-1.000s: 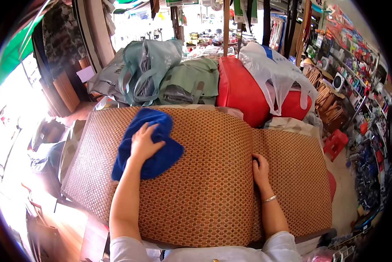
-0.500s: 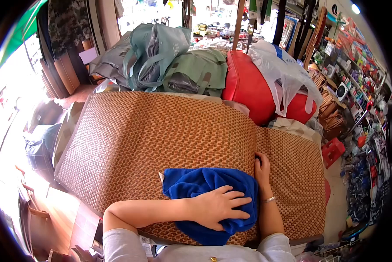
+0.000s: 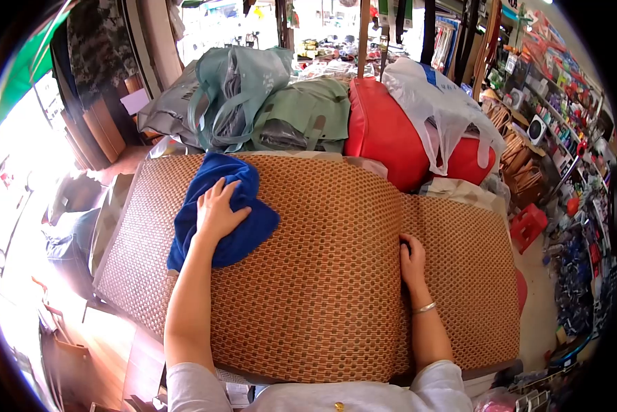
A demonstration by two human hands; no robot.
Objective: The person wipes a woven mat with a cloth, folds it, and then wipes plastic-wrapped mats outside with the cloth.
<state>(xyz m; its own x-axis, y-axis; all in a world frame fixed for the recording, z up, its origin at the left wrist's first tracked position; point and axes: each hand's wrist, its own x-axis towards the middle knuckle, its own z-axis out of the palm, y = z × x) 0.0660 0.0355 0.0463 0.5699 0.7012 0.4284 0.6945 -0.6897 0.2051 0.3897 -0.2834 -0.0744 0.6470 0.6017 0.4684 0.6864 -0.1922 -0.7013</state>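
My left hand (image 3: 219, 209) lies on a bunched blue cloth (image 3: 253, 230), its fingers bent into the fabric and the thumb spread to the right. Beneath the cloth is a brown woven mat (image 3: 308, 275), at its far left part. My right hand (image 3: 412, 262), with a bracelet at the wrist, rests at the mat's raised right edge. Its fingers are curled around that edge, and some of the fingertips are hidden. To the right of this edge lies a lower woven section (image 3: 459, 275).
Behind the mat stand a teal bag (image 3: 243, 89), a green bag (image 3: 308, 113), a red bag (image 3: 380, 137) and a white plastic bag (image 3: 435, 103). On the right are a red stool (image 3: 528, 226) and crowded shelves (image 3: 562, 137). A wooden floor (image 3: 112, 357) shows at lower left.
My left hand has moved from the near middle of the mat to its far left, taking the blue cloth along. My right hand has stayed at the mat's raised edge.
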